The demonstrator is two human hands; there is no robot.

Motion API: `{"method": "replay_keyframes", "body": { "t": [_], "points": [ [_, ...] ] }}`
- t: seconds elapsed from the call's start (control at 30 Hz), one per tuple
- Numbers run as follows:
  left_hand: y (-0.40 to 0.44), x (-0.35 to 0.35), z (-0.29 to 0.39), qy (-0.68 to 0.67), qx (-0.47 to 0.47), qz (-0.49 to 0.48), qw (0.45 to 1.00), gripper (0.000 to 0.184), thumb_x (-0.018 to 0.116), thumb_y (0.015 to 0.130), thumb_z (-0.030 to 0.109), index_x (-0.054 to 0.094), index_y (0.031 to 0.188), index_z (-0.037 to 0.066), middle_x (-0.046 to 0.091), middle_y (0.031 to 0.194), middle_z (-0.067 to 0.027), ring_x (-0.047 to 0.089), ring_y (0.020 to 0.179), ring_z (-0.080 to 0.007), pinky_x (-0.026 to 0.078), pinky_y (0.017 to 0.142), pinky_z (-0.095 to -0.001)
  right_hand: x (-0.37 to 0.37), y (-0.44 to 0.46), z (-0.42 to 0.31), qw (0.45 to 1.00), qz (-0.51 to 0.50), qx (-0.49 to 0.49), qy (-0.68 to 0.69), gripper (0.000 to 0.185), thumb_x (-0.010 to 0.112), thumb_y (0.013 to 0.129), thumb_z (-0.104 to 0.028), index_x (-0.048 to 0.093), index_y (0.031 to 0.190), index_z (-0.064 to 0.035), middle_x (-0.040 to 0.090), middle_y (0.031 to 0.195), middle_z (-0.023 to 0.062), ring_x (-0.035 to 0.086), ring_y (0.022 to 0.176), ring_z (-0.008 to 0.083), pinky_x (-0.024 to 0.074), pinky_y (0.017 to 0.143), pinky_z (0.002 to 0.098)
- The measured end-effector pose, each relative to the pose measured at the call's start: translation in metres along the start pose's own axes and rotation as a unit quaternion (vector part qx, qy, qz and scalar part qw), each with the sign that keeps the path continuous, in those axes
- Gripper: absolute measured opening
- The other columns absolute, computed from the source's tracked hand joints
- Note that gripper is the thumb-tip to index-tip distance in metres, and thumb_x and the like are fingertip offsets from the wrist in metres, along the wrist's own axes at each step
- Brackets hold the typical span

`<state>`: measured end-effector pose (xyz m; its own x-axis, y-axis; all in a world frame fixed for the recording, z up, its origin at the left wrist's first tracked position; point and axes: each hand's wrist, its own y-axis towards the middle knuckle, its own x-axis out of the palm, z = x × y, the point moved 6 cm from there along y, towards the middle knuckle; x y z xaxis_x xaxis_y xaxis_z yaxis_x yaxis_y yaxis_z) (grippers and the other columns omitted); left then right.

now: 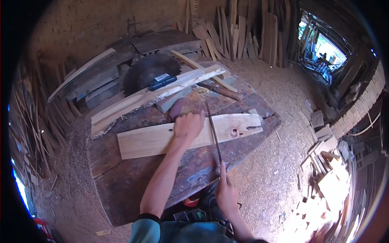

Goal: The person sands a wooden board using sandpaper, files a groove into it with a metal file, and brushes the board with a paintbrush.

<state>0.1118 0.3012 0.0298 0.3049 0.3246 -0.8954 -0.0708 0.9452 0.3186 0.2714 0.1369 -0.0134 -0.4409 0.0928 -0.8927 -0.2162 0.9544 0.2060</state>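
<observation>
A pale wooden board [152, 141] lies across the worn bench, with a knot hole and a dark crack near its right end. My left hand [189, 126] is on its far edge, fingers curled down over it. My right hand [227, 193], at the near side of the bench, is closed around the lower end of a long, thin, dark tool [214, 135]. This tool crosses the board to the right of my left hand, its far end past the far edge. Seen so narrow, its exact kind cannot be made out.
A large circular saw blade [150, 73] rises behind rough planks [137, 101]. On them lies a dark blue object with a white label [163, 82]. A wooden stick [221, 91] rests farther right on the workbench [121, 186]. Boards [269, 38] lean on the back wall; offcuts [332, 182] pile at right.
</observation>
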Motion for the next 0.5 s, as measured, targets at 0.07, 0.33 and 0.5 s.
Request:
{"method": "replay_keyframes", "body": {
  "t": [0.07,0.33,0.5],
  "points": [
    [-0.001,0.000,0.003,-0.007,0.004,-0.007,1.000,0.054,0.036,0.093,0.033,0.065,0.062,0.001,0.061,0.065,-0.0234,0.063,0.063,-0.0379,0.050,0.063,-0.0462,0.006,-0.016,0.002,0.999,-0.019,0.026,-0.004,0.076,0.050,0.073,0.000,0.018,0.142,-0.0067,0.060,0.079,0.0212,0.060,0.060,0.0377,0.0479,0.051,0.0468],
    [-0.003,0.002,0.004,-0.009,-0.011,-0.049,0.999,0.053,0.034,0.094,0.033,0.066,0.069,-0.001,0.063,0.071,-0.0236,0.063,0.068,-0.0381,0.049,0.068,-0.0475,0.001,0.045,-0.006,0.998,0.049,-0.020,-0.023,0.074,0.051,0.074,-0.002,0.022,0.141,-0.0062,0.059,0.075,0.0172,0.060,0.055,0.0336,0.0483,0.047,0.0425],
    [0.005,0.009,-0.001,-0.005,-0.014,-0.061,0.998,0.054,0.033,0.094,0.035,0.067,0.071,0.000,0.063,0.075,-0.0237,0.064,0.073,-0.0376,0.049,0.071,-0.0476,-0.005,-0.011,0.002,1.000,0.001,0.012,-0.017,0.072,0.051,0.076,-0.004,0.021,0.141,-0.0075,0.060,0.077,0.0175,0.061,0.057,0.0347,0.0488,0.048,0.0424]
  ]
}}
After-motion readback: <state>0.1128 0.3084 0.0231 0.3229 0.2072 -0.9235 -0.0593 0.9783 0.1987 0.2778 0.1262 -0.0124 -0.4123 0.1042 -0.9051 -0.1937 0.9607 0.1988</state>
